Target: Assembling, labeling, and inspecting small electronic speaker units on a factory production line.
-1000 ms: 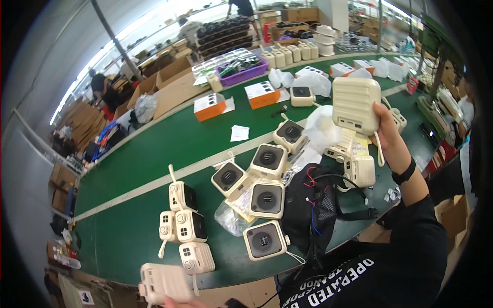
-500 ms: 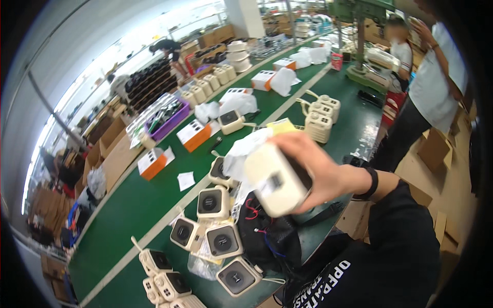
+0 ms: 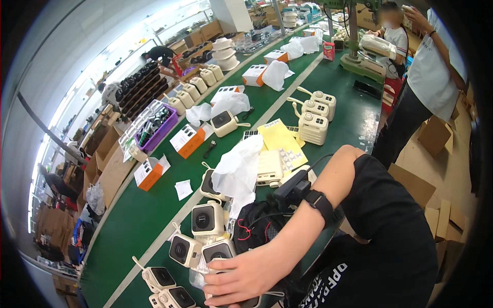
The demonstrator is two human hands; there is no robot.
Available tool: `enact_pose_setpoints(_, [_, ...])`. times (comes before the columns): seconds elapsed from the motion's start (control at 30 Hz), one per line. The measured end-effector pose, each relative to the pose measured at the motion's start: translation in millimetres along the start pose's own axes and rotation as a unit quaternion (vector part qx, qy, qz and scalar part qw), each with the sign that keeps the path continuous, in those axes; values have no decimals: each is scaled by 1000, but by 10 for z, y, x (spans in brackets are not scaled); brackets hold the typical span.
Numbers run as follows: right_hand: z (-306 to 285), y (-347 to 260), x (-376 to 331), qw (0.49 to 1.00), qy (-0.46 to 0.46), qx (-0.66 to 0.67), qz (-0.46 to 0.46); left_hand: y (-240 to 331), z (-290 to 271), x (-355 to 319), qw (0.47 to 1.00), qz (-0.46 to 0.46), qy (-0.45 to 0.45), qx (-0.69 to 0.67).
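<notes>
Speaker (image 3: 252, 303) sits at the table's near edge, mostly hidden under the R hand (image 3: 233, 280). Fingers lie across it w/ the thumb out of sight, so can't tell if they're clamped on it or just resting.

Purple crate (image 3: 162, 132), far side of table, holds a heap of small dark & green parts (image 3: 151, 120). Past it, stacked racks (image 3: 138, 90) w/ rows of black pcs. Black bag (image 3: 259, 213) w/ red cord lies by the R forearm; contents can't be seen. Open carton (image 3: 110, 136) at L, inside unclear.

Table (image 3: 354, 120) is green w/ a pale stripe (image 3: 152, 252) running lengthwise. On it: yellow sheet (image 3: 275, 137), white wrap (image 3: 239, 164), paper slip (image 3: 183, 189), short cable (image 3: 210, 150), red box (image 3: 328, 50), flat black item (image 3: 367, 89). Green machine (image 3: 359, 64) stands toward the far R end. Cardboard (image 3: 434, 136) on the floor at R; 2 co-workers there, 1 seated, 1 standing (image 3: 436, 72). Others in the bkgd at L, incl. 1 bent over (image 3: 159, 54).

Counts, approx.: 5 speakers in the near cluster incl. the one under the hand; 3 partly cut off at btm L; 3 upright (image 3: 313, 128) at R; 1 mid-table (image 3: 224, 123); 1 face down (image 3: 269, 167) by the yellow sheet. Orange/white boxes (image 3: 187, 141): at least 5. Cream units (image 3: 191, 91) in the far row: abt 6.
</notes>
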State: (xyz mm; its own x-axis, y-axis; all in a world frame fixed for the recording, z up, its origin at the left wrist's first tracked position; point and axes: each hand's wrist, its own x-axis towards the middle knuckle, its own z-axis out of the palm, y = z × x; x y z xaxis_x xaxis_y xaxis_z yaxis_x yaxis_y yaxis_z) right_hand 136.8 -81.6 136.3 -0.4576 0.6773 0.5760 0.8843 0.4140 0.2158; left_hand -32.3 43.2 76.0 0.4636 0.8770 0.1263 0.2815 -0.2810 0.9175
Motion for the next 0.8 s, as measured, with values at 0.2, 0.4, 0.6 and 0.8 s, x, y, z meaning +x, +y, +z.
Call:
enact_pose_setpoints(0.2, [192, 1690, -329, 878, 75, 162, 445, -996, -350, -79, 972, -119, 36, -199])
enact_pose_setpoints(0.4, [626, 3199, -1905, 629, -23, -104, 770, -996, -538, -361, 950, -171, 114, -235])
enact_pose_setpoints(0.6, [1124, 3434, -1899, 513, -21, -102, 852, -635, -584, -718, 965, -117, 236, -5])
enact_pose_setpoints(0.8, [848, 3499, -2225, 507, 72, 45, 858, -655, -224, -768, 976, -124, 178, 19])
